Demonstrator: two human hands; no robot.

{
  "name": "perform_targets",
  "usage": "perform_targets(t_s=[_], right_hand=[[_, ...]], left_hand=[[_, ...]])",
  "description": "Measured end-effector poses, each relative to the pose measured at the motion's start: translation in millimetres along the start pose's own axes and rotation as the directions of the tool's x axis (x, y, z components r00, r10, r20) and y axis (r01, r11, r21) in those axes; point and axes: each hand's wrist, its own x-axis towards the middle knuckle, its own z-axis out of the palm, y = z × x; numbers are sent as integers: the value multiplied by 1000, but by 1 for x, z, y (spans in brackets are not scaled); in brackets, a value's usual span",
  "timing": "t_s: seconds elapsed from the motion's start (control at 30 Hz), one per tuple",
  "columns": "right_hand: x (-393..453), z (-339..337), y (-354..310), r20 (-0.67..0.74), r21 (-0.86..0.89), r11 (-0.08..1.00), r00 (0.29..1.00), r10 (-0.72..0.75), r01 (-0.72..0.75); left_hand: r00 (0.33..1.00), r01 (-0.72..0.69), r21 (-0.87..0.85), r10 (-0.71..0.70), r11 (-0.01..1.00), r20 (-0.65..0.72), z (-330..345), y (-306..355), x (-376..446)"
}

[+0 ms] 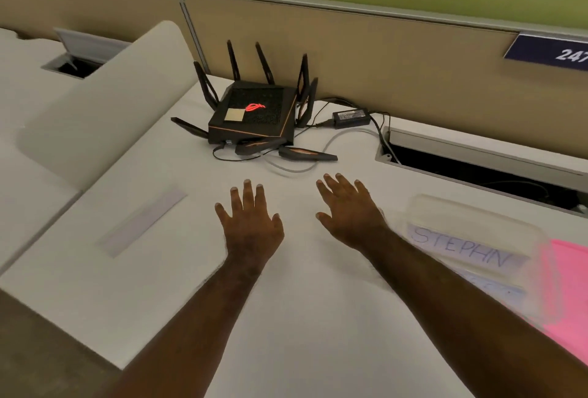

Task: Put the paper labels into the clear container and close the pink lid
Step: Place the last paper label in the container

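from the head camera i see my left hand (251, 229) and my right hand (351, 209) stretched out side by side over the white surface (302, 318), palms down, fingers (248, 189) spread and released, grasping nothing. they look to be resting on the surface or hovering just above it; i cannot tell which. both forearms run straight forward from the bottom of the frame, the wrists level, a bare strip of surface between the two hands.

to the right of my right fingers sits the clear plastic rectangular container (477, 238), blurred, its top open. a white paper label with blue handwritten letters (464, 249) shows through it, so i judge that label to lie inside or under the clear wall; i cannot say which. another pale label (496, 291) lies nearer to me, too blurred to read. the flat pink lid (569, 289) lies just beyond the container's right side, not on it, so closing is not yet done.

well left of my left fingers lies a long pale paper strip (141, 221), flat and alone on the surface; it may be a label left to collect. ahead of my fingertips stands a black router with upright antennas (254, 114), cables trailing.
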Motion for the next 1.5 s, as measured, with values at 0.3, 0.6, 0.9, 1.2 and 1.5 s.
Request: perform_targets(t_s=[0.3, 0.6, 0.9, 1.2, 1.5], right_hand=[[74, 42, -116, 155, 22, 973, 960, -232, 232], [128, 60, -228, 210, 52, 907, 883, -420, 419], [148, 64, -269, 237, 90, 882, 850, -470, 463], [128, 53, -209, 40, 91, 868, 869, -493, 488], [81, -4, -75, -215, 74, 911, 899, -382, 405]], left_hand=[[967, 250, -39, -247, 968, 69, 18, -128, -6], [938, 341, 16, -340, 940, -63, 29, -238, -7], [902, 396, -324, -431, 859, -41, 34, -278, 10], [878, 430, -866, -344, 255, 334, -8, -238, 10], [842, 483, -844, 142, 232, 520, -65, -153, 10]])
